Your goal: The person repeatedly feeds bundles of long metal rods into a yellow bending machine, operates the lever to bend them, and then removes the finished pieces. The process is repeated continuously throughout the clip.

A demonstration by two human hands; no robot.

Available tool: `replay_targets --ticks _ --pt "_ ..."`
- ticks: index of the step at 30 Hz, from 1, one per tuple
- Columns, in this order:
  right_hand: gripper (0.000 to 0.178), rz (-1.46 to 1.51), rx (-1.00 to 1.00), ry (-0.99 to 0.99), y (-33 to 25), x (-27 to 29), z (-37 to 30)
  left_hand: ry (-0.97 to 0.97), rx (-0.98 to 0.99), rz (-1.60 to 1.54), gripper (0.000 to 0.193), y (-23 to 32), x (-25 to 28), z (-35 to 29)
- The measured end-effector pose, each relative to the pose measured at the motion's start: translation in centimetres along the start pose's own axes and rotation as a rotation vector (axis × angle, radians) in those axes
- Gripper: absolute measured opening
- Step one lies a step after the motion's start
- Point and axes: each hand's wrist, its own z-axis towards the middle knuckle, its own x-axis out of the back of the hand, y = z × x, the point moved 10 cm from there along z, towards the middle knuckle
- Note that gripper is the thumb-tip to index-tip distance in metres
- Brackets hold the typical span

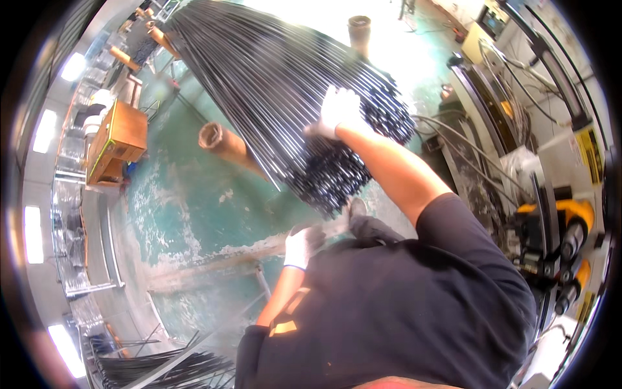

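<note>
A large bundle of long, thin black rods runs from the far left toward me, its shiny near ends massed in front of my body. My right hand, in a white glove, lies on top of the rods near these ends. Its thumb is stretched out to the left, apart from the fingers, and I see nothing lifted in it. My left hand, also gloved in white, hangs low in front of my body, apart from the bundle. Its fingers are smeared, and I make out nothing in them.
Brown cylindrical posts stand beside the bundle, another post on its far side. A machine with cables and yellow-black parts fills the right. A wooden cabinet stands left. More black rods lie at lower left. The green floor is worn.
</note>
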Motion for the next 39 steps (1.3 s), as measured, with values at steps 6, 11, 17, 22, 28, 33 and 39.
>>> replay_targets --ticks 6,11,17,22,28,33,39 --pt "0.085 -0.008 0.226 -0.108 -5.1 -3.5 3.8 0.449 -0.094 -0.284 0.023 13.8 -2.0 1.6" --pt "0.023 -0.062 0.278 -0.179 -5.8 -3.5 4.9 0.386 0.040 -0.315 0.021 11.4 -0.5 4.0" --pt "0.027 0.009 0.226 -0.365 -3.8 -4.3 7.6 0.277 0.112 -0.223 0.019 15.8 -0.2 3.8" --pt "0.048 0.242 0.004 -0.456 -2.1 -1.2 6.6 0.282 0.060 -0.253 0.016 18.7 3.7 3.3" --pt "0.053 0.074 0.065 -0.347 -4.1 -0.1 6.3 0.234 0.031 -0.160 0.016 20.6 3.8 2.6" --pt "0.048 0.672 -0.006 -0.442 -2.9 -3.5 5.3 0.136 0.015 -0.052 0.017 21.6 0.1 2.7" --pt "0.048 0.632 -0.046 -0.449 -3.2 -0.8 -2.3 -0.081 -0.012 0.044 0.014 23.1 -5.9 6.0"
